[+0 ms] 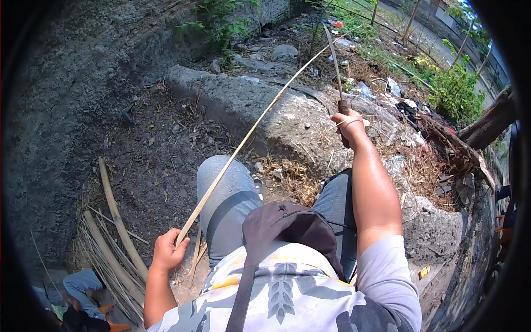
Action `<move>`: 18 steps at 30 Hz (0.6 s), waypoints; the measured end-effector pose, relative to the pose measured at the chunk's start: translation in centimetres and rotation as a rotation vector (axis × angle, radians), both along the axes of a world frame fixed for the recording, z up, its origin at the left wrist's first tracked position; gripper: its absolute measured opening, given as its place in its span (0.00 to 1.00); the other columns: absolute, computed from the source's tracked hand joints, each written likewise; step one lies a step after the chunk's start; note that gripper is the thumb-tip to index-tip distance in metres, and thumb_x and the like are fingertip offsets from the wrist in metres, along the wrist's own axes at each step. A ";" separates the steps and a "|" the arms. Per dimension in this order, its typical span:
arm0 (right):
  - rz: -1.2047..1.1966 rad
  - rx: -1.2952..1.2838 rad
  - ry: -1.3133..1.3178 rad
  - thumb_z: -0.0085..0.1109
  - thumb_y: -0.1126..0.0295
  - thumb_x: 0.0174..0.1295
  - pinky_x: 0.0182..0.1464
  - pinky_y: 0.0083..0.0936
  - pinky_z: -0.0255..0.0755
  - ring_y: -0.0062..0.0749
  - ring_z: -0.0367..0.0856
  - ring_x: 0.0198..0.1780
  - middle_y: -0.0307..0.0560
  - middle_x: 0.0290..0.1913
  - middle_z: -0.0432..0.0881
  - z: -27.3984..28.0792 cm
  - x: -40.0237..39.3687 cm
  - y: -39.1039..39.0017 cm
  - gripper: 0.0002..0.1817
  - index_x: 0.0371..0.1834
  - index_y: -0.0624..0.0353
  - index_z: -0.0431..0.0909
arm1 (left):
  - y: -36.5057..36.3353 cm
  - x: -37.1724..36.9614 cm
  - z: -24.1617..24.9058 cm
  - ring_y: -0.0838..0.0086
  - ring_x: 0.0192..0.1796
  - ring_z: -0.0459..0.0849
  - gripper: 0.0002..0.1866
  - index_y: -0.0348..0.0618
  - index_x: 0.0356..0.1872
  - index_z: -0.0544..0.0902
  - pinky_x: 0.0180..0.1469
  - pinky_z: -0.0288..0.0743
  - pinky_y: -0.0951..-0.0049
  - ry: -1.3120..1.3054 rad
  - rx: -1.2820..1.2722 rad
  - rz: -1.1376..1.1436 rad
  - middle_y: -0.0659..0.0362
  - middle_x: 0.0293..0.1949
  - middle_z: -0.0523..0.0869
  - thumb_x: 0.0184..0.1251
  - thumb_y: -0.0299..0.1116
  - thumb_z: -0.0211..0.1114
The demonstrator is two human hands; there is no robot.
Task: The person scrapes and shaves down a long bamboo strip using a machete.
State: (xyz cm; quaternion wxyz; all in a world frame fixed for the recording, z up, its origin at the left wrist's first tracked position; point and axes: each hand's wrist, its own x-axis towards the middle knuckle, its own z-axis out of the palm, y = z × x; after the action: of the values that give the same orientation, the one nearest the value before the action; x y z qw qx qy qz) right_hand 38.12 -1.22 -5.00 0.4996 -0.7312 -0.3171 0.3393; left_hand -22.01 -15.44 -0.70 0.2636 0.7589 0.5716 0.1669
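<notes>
My left hand, low on the left, is closed round the lower end of a long pale bamboo strip. The strip slants up and to the right past my knee, and its thin far end overlaps the blade in this view. Held out in front on the right, my right hand grips the brown handle of a sickle. Its long, slightly curved blade points up and away from me. A dark bag lies across my lap on a strap.
Left of me lies a pile of thin sticks with thicker curved poles. A rough wall rises beyond it. Ahead is a concrete block, with litter and dry grass around it. Another person's jeans show at lower left. A log stands at right.
</notes>
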 end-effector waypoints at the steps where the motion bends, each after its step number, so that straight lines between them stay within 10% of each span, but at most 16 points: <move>1: 0.004 0.012 0.003 0.73 0.65 0.59 0.27 0.29 0.70 0.25 0.76 0.23 0.36 0.26 0.78 0.3 0.1 -0.1 0.11 0.35 0.57 0.79 | 0.0 -0.4 -0.6 0.61 0.27 0.85 0.10 0.38 0.38 0.85 0.34 0.76 0.64 -0.003 0.004 0.022 0.49 0.26 0.85 0.70 0.35 0.73; 18: 0.132 0.307 0.159 0.80 0.61 0.63 0.35 0.24 0.76 0.20 0.80 0.32 0.35 0.34 0.83 0.8 -1.0 -0.3 0.14 0.40 0.54 0.83 | -0.6 0.3 -4.0 0.53 0.33 0.89 0.11 0.38 0.42 0.86 0.38 0.80 0.61 -0.022 0.010 -0.003 0.48 0.31 0.89 0.72 0.37 0.72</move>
State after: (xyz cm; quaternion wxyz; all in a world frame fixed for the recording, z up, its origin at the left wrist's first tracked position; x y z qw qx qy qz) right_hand 37.15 -1.55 -4.16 0.6054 -0.5950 -0.3719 0.3757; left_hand -21.70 -16.08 -4.66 0.2663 0.7592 0.5667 0.1775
